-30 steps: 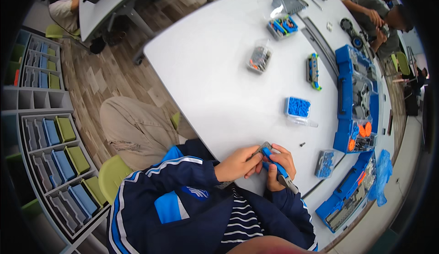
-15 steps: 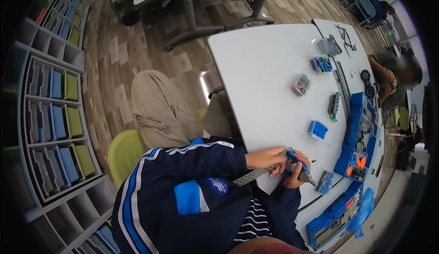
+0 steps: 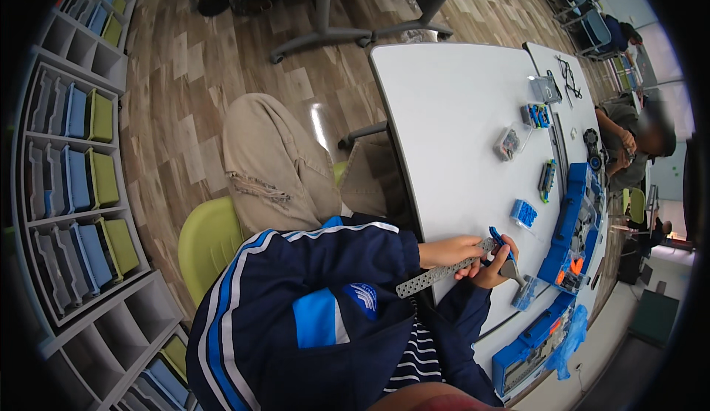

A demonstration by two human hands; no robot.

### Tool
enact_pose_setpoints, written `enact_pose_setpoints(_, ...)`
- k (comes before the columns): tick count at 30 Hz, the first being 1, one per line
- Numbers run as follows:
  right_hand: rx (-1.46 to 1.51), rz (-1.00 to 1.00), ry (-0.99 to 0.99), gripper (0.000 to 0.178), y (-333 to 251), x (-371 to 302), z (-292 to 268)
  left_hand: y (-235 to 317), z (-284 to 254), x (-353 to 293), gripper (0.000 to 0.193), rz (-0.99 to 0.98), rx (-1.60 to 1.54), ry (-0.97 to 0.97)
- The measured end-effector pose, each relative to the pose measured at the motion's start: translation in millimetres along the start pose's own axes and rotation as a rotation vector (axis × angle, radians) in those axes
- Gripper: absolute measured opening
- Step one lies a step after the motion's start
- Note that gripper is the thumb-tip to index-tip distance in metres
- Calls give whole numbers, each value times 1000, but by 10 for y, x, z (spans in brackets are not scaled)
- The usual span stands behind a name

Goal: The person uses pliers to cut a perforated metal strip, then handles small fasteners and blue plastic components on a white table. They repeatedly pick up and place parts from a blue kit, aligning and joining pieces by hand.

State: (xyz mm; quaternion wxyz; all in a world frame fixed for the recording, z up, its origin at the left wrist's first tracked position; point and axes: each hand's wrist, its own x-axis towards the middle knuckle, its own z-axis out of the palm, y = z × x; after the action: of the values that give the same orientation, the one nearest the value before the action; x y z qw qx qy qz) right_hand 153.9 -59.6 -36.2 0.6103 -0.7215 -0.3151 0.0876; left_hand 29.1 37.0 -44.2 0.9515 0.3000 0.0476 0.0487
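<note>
My left hand (image 3: 454,251) is closed around a grey perforated metal strip (image 3: 433,281), which slants down toward my jacket. Close beside it, my right hand (image 3: 491,272) grips a pliers-like tool with blue handles (image 3: 496,236) and a grey end (image 3: 512,269). The handles rise near the strip's upper end; whether the tool touches the strip is hidden by my fingers. Both hands are above the near edge of the white table (image 3: 451,160). Just past the tool's grey end lies a clear box of blue parts (image 3: 524,293).
Parts boxes stand on the table, one of bright blue pieces (image 3: 524,213) and one of mixed parts (image 3: 510,143). Beyond lie blue cases (image 3: 560,226) and a blue plastic bag (image 3: 568,344). Another person (image 3: 629,141) sits across the table. Shelves with trays (image 3: 74,189) stand at left.
My view has shifted, so the table and both hands appear further right. The tool has turned in my right hand, its blue handles now pointing more upward. Both hands keep their holds.
</note>
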Motion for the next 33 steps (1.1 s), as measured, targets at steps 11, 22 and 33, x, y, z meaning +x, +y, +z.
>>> enact_pose_setpoints(11,29,88,-21,31,-50,62,39,-88,-1,93,26,-21,-41,32)
enact_pose_setpoints(22,189,311,-130,32,-300,15,189,-95,-18,51,21,219,152,87)
enact_pose_setpoints(33,262,338,-59,26,-117,330,342,413,-183,-116,36,9,255,4)
